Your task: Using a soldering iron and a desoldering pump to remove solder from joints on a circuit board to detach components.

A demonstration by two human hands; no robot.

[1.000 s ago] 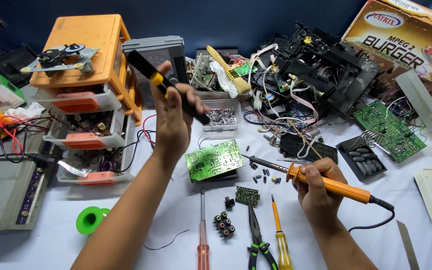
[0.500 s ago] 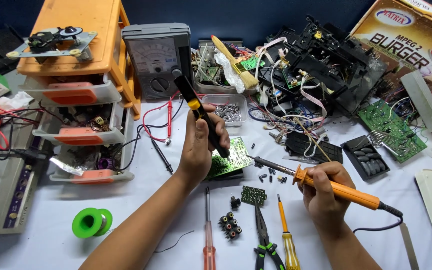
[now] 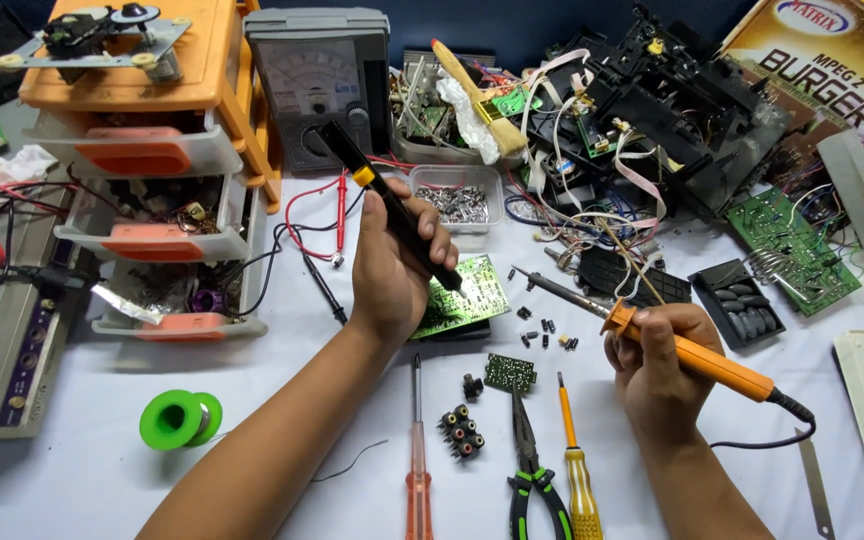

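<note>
Head view: green circuit board (image 3: 464,296) lies flat under left hand (image 3: 392,275).

1. the scene is bright and evenly lit, seemingly from above; the white table cover (image 3: 252,440) reads clean without burnt-out patches.
2. shadows are soft and short: a faint grey one lies under the left forearm, and a darker one sits at the lower left corner.
3. the far edge, behind the grey meter (image 3: 320,80), falls off into deep blue-black.
4. mild glare shows on the clear plastic drawers (image 3: 152,150) and on the shiny screwdriver handles (image 3: 418,500).
5. focus is sharp across the middle; small parts stay crisp.
6. wide-lens bending curves the edges, and corner detail softens slightly.
7. no motion blur shows on either hand.
</note>
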